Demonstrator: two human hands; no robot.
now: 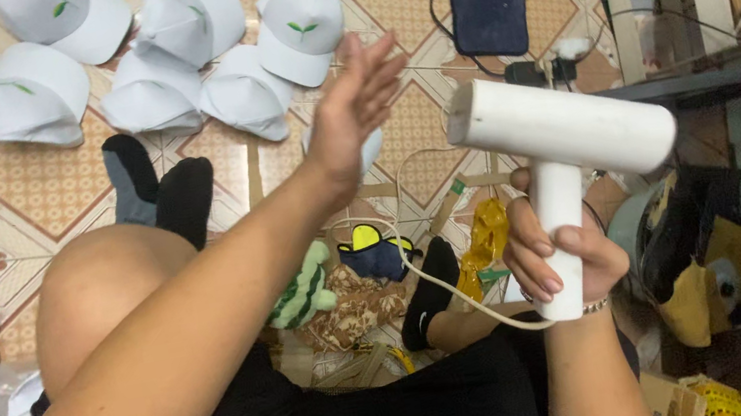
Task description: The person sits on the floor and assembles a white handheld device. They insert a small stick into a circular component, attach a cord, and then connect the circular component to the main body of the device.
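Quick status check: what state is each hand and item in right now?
Right hand: closed around the handle of the white handheld steamer.
Left hand: open, empty, raised before the nozzle.
Steamer cord: attached, trailing down.
White caps: lying loose on the tiled floor.

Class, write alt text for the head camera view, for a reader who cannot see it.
A seated person's right hand grips the handle of a white, corded, gun-shaped handheld appliance, its barrel pointing toward the raised, open left hand. White caps with small green leaf marks lie on the patterned tile floor beyond the person's knee.
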